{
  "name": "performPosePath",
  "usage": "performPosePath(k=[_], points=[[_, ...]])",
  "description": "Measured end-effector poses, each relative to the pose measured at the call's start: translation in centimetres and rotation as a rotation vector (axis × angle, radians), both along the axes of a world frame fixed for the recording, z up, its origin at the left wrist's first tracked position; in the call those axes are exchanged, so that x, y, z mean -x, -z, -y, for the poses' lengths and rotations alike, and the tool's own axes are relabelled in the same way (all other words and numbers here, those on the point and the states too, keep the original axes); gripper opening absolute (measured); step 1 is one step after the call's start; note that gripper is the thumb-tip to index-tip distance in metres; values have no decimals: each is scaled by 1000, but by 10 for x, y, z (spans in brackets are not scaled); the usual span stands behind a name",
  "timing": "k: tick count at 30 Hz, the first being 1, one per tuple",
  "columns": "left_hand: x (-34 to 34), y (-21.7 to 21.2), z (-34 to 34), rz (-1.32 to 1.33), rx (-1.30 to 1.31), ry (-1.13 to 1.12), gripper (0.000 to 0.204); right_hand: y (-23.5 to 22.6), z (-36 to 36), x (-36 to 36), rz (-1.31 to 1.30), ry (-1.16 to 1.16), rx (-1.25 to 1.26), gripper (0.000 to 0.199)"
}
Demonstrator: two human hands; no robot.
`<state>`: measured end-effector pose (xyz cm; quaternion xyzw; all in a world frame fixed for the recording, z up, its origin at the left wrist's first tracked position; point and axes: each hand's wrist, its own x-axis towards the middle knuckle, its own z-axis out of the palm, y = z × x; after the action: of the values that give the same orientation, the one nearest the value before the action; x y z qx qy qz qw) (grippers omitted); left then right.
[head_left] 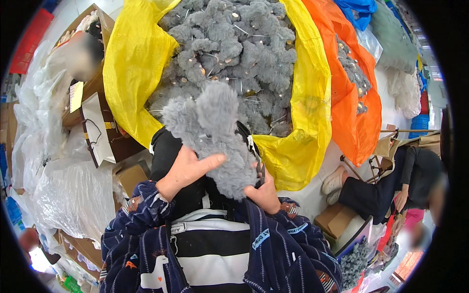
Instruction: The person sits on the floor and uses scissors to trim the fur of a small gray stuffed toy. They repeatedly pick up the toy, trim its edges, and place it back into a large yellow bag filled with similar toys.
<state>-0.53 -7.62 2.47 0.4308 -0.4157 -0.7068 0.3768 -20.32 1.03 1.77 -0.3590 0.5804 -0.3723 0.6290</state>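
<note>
Grey plush toy (215, 136) gripped by both hands' fingers (215, 160); yellow sack (141, 58) of plush behind.

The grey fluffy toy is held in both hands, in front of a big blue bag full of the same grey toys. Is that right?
Not quite: the bag is yellow, not blue, as the head view shows. The rest stands: the left hand and the right hand both hold the grey fluffy toy, and the bag behind is full of the same grey toys.

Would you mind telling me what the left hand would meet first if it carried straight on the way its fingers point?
The left hand points right and already touches the grey fluffy toy. That comes first, then probably the right hand behind, though depth is unclear.
</note>
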Motion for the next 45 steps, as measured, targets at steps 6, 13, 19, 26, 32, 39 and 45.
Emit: performPosePath(k=[6, 13, 19, 26, 32, 39, 45], points=[[1, 3, -7, -116, -69, -68, 49, 3, -2, 0, 48, -27, -3, 61], [3, 10, -10, -53, -35, -62, 43, 7, -8, -1, 17, 0, -1, 53], [-1, 11, -3, -242, -192, 76, 46, 2, -16, 0, -5, 49, -3, 54], [-4, 8, -16, -191, -26, 52, 37, -12, -16, 5, -403, -226, 180, 44], [-4, 8, -30, -85, 12, 255, 32, -32, -10, -6, -567, -156, 673, 24], [-8, 19, -53, -47, 200, 166, 33, -23, -10, -15, -549, -180, 653, 21], [-18, 19, -44, -154, -21, 376, 48, -18, -6, -19, -532, -50, 625, 22]])
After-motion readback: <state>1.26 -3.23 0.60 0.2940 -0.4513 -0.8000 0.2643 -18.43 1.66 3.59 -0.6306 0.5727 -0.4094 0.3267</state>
